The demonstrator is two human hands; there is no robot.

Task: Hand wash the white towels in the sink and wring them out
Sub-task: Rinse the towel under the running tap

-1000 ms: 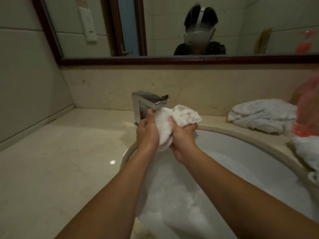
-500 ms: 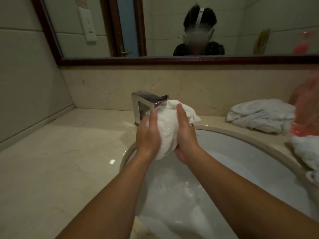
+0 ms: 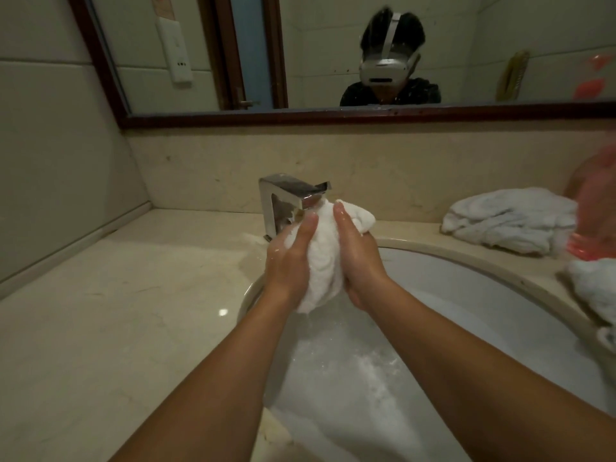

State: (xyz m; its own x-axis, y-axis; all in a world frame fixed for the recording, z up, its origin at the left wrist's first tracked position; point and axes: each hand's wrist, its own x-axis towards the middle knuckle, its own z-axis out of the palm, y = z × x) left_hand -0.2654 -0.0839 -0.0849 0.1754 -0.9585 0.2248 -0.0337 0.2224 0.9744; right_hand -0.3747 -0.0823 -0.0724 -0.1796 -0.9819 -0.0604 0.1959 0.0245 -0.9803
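Over sink rim (image 3: 466, 258), left hand (image 3: 288, 261) and right hand (image 3: 358, 258) press towel (image 3: 325, 261), fingers (image 3: 340, 216) seemingly straight

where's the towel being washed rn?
Head view, centre: the towel is pressed between the left hand and right hand, above the sink, at its back left, just under the faucet spout.

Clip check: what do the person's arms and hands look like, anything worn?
The left hand and right hand are ungloved and glisten wet, with droplets. No rings or watch show. The left forearm and right forearm carry no sleeves within frame.
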